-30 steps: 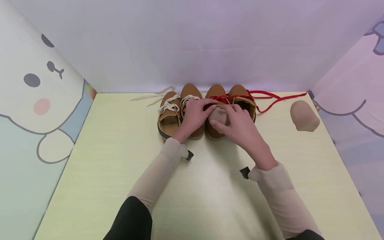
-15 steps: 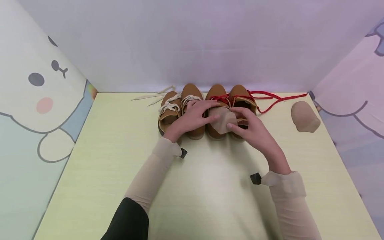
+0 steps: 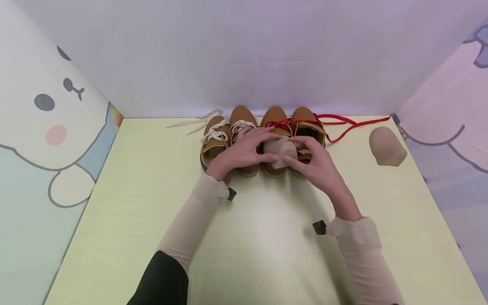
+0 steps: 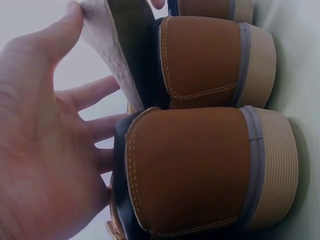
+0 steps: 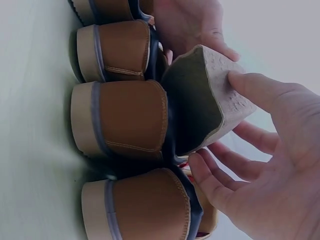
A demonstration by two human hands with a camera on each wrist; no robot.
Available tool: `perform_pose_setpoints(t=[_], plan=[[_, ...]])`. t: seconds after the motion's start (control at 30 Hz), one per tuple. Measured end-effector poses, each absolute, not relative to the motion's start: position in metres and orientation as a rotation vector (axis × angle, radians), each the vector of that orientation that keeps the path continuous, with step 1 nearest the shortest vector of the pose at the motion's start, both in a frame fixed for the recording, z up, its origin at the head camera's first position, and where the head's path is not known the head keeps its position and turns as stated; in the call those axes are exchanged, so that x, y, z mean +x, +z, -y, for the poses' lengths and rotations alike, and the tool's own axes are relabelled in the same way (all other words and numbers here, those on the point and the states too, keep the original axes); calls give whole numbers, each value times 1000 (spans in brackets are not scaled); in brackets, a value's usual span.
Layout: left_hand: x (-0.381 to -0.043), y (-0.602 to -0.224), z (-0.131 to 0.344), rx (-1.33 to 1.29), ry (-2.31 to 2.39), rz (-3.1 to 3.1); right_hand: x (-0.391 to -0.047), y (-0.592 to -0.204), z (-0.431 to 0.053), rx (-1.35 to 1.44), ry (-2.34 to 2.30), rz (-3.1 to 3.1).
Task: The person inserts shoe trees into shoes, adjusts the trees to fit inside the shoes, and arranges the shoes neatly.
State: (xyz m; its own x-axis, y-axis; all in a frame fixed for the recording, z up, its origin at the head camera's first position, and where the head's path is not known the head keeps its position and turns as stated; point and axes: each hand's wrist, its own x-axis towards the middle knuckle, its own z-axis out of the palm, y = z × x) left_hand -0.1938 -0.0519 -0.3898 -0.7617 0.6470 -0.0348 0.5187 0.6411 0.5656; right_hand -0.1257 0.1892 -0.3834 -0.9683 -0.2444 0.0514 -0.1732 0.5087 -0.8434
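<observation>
A hollow beige shoe insert (image 3: 283,145) is held over the opening of the third shoe (image 3: 273,115) from the left, which has red laces. My left hand (image 3: 245,149) holds its left side, thumb on the near edge and fingers reaching beyond it. My right hand (image 3: 317,167) pinches its right side between thumb and fingers. In the right wrist view the tilted insert (image 5: 227,95) shows its open hollow end, its lower rim close to the shoe's collar. How far its front sits inside the shoe is hidden.
Two white-laced brown shoes (image 3: 242,114) stand left, partly under my left forearm. Another red-laced shoe (image 3: 303,115) stands right, its red laces (image 3: 345,122) trailing. A second beige insert (image 3: 386,147) lies on the table (image 3: 152,190) at right. A pale wall (image 3: 248,55) rises behind.
The insert first came up and right out of the shoe's opening, then shifted slightly back left. My right hand moved right with it, and my left thumb came down onto its near edge.
</observation>
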Motion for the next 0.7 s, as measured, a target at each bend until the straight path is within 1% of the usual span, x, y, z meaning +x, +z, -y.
perform_pose_setpoints(t=[0.3, 0.7], plan=[[-195, -391, 55, 995, 869, -2587, -129, -388, -187, -359, -1481, -2727], [-195, -391, 57, 956, 876, -2588, -135, -389, -182, -302, -1380, -2794]])
